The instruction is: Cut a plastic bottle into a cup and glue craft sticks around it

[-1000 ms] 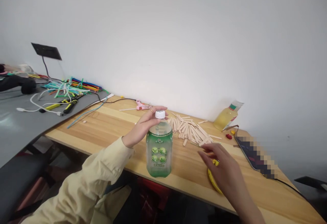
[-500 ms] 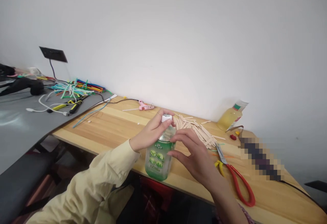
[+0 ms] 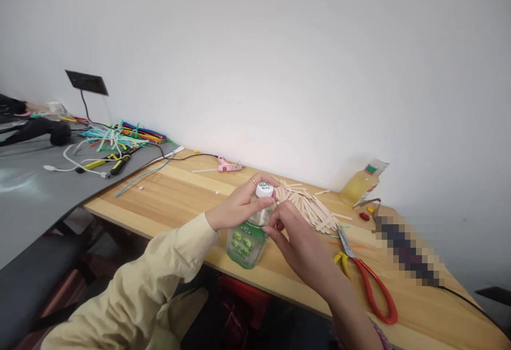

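Observation:
A clear bottle [image 3: 244,262] with a white cap [image 3: 264,190] and a green label [image 3: 242,241] showing lime pictures leans at the table's front edge, its top tilted away to the right. My left hand [image 3: 239,205] is wrapped around its neck just below the cap, a ring on one finger. On the bottle's right side, my right hand [image 3: 299,243] pinches thumb and forefinger together at the label's upper edge. The fingertips cover the exact bit of label there.
Wooden craft sticks [image 3: 307,203] lie in a pile behind my hands. Red-handled scissors [image 3: 369,281] rest to the right near yellow pliers-like handles [image 3: 342,262]. A pink glue gun [image 3: 228,164], a bottle of yellow liquid [image 3: 357,185] and pipe cleaners [image 3: 115,138] stand farther back.
The bottle has tilted, its base shifting up and slightly left and its cap right. My right fingers have gone from spread against the bottle to pinched at the label's edge.

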Motion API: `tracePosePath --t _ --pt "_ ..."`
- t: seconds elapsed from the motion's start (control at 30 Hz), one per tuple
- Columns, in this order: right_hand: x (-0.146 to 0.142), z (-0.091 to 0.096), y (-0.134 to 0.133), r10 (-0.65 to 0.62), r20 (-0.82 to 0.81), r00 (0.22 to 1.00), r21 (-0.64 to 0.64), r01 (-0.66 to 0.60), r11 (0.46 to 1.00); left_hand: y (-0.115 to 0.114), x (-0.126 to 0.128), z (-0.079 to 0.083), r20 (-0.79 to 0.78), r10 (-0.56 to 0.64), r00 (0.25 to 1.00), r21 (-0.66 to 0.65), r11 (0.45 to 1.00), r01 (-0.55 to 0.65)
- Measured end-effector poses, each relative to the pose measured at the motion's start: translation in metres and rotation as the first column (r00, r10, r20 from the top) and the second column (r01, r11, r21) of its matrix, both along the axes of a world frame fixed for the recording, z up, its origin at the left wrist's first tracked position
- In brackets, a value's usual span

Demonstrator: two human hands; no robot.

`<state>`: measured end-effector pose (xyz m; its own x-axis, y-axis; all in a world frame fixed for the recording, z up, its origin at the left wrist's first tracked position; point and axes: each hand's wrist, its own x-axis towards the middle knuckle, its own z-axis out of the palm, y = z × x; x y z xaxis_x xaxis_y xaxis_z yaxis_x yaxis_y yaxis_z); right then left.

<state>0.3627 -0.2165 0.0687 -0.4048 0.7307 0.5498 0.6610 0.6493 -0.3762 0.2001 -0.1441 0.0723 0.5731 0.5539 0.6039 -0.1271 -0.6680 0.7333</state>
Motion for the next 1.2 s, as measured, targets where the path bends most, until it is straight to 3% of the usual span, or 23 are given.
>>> tracePosePath --t 0.23,0.37,0.43,0.53,0.6,0.7,0.93,1.03,1.07,1.1,1.2 --pt "-0.016 -0.021 -0.012 -0.219 -0.114 0.969 -0.129 0.204 0.970 0.001 0.001 -0.005 0.004 0.009 1.000 -0.034 0.999 -0.009" --pt "-0.028 -0.040 -0.014 -0.227 -0.359 0.905 -0.136 0.190 0.972 -0.003 0.000 -0.003 -0.018 0.060 0.998 0.034 0.998 -0.060" --pt "-0.033 -0.048 -0.013 -0.171 -0.520 0.837 -0.124 0.124 0.985 -0.005 0.000 -0.003 -0.025 0.133 0.991 0.065 0.989 -0.132" --pt "-0.035 -0.056 -0.008 -0.126 -0.728 0.674 -0.165 0.006 0.986 -0.007 0.001 -0.003 0.006 0.222 0.975 0.022 0.975 -0.222" --pt "-0.034 -0.059 -0.006 -0.126 -0.809 0.573 -0.197 -0.062 0.978 -0.007 0.002 -0.004 0.034 0.241 0.970 -0.040 0.970 -0.239" --pt "-0.032 -0.061 -0.005 -0.143 -0.853 0.503 -0.227 -0.109 0.968 -0.009 0.005 -0.004 0.058 0.232 0.971 -0.124 0.967 -0.223" --pt "-0.025 -0.072 -0.008 -0.135 -0.906 0.401 -0.198 -0.118 0.973 -0.005 -0.012 -0.006 0.216 0.208 0.954 -0.305 0.943 -0.136" --pt "-0.016 -0.077 -0.008 -0.185 -0.937 0.296 -0.187 0.020 0.982 0.002 -0.033 -0.003 0.462 0.339 0.820 -0.413 0.900 -0.139" --pt "-0.015 -0.077 -0.009 -0.206 -0.927 0.313 -0.199 0.054 0.978 0.003 -0.037 -0.001 0.525 0.364 0.769 -0.390 0.906 -0.162" --pt "-0.015 -0.077 -0.009 -0.221 -0.896 0.385 -0.214 0.062 0.975 0.003 -0.040 0.000 0.520 0.367 0.771 -0.368 0.911 -0.186" --pt "-0.025 -0.067 -0.010 -0.206 -0.718 0.665 -0.183 0.105 0.977 -0.005 -0.034 0.004 0.468 0.269 0.842 -0.279 0.949 -0.148"
